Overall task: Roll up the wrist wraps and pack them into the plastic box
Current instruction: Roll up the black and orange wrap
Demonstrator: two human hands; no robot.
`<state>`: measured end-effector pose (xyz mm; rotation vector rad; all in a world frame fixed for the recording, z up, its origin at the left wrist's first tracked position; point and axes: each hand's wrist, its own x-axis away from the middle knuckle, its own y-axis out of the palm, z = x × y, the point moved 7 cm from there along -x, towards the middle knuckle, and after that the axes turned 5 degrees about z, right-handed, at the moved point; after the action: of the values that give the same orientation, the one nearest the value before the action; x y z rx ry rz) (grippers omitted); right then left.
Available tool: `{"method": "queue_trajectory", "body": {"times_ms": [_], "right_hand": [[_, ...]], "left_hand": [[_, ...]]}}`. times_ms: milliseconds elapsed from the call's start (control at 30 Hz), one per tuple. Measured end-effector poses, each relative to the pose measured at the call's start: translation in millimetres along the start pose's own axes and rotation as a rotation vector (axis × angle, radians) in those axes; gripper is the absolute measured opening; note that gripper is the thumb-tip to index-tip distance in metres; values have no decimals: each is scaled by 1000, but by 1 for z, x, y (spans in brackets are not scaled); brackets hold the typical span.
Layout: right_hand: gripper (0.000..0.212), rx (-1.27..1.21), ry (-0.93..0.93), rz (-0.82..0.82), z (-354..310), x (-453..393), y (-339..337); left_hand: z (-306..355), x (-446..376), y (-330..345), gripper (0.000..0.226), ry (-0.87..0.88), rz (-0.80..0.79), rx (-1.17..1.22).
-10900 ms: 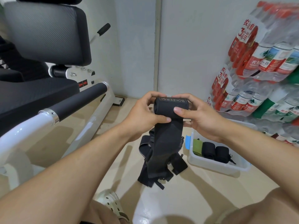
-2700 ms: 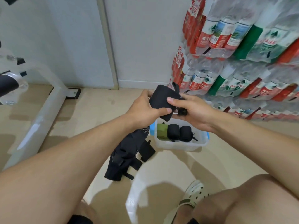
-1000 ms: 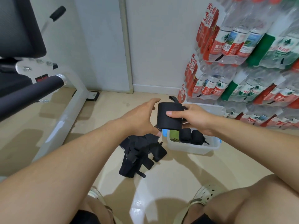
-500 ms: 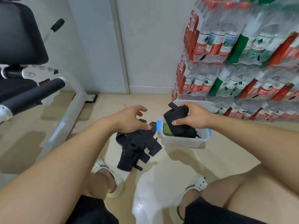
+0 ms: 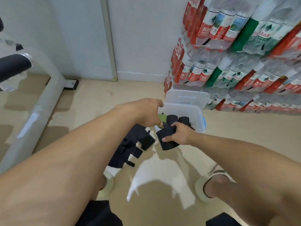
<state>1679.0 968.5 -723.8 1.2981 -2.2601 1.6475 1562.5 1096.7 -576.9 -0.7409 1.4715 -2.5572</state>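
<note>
The clear plastic box [image 5: 197,118] stands on the floor by the bottle stack, holding a green roll [image 5: 162,117] and two black rolls [image 5: 172,119]. My right hand [image 5: 180,135] grips a rolled black wrist wrap [image 5: 166,141] just in front of the box's near wall. My left hand [image 5: 146,113] is curled over the box's left end, with its fingertips hidden. A pile of unrolled black wraps [image 5: 128,149] lies on the floor left of the box, partly under my left forearm.
The box's lid [image 5: 185,97] leans behind it against shrink-wrapped packs of water bottles [image 5: 228,62] stacked on the right. A white gym-machine frame [image 5: 40,103] runs along the left. My two feet in light clogs [image 5: 210,186] stand on the beige floor near me.
My right hand has drawn the rolled wrap from above the box down to its near side. My left hand moved right from over the pile onto the box's left end.
</note>
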Motion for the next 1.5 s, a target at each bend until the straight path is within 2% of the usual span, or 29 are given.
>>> {"method": "queue_trajectory", "body": {"times_ms": [100,233,367,500,567,700,800,967,1133,1167,1233,1333,1400,1500], "right_hand": [[60,-267,148,-47,31,-28,64],[67,-432,330,-91,81,-54,135],[69,-491,361,-207,105,-66,180],[59,-515,342,-248,119,-71,196],[57,-527,324,-238,123,-71,191],[88,-438,317,-183,135,-70,171],[89,-331,285,-147,137,-70,156],[67,-241,195,-31,128,-61,132],[18,-206,0,20,92,-58,101],[15,-197,-67,49,78,-58,91],[24,-152,-174,163,52,-62,65],[20,-103,-222,308,31,-82,29],[18,-14,-230,307,30,-101,14],[32,104,-152,202,52,-135,8]], "left_hand": [[-20,-11,11,74,-55,-65,-6],[-52,-25,29,71,-164,-126,-54],[-71,-33,50,75,-229,-195,-88],[-65,-40,64,74,-231,-245,-73],[-58,-44,68,74,-221,-248,-70],[-44,-47,71,72,-199,-249,-71],[-35,-44,71,72,-173,-242,-86],[-23,-37,69,71,-130,-237,-88],[-24,-36,66,70,-137,-229,-61],[-25,-37,66,69,-143,-221,-43],[-26,-42,66,65,-147,-173,37],[-25,-57,66,55,-128,-9,149],[-24,-77,71,49,-95,44,85],[-15,-125,88,50,-48,53,-1]]}}
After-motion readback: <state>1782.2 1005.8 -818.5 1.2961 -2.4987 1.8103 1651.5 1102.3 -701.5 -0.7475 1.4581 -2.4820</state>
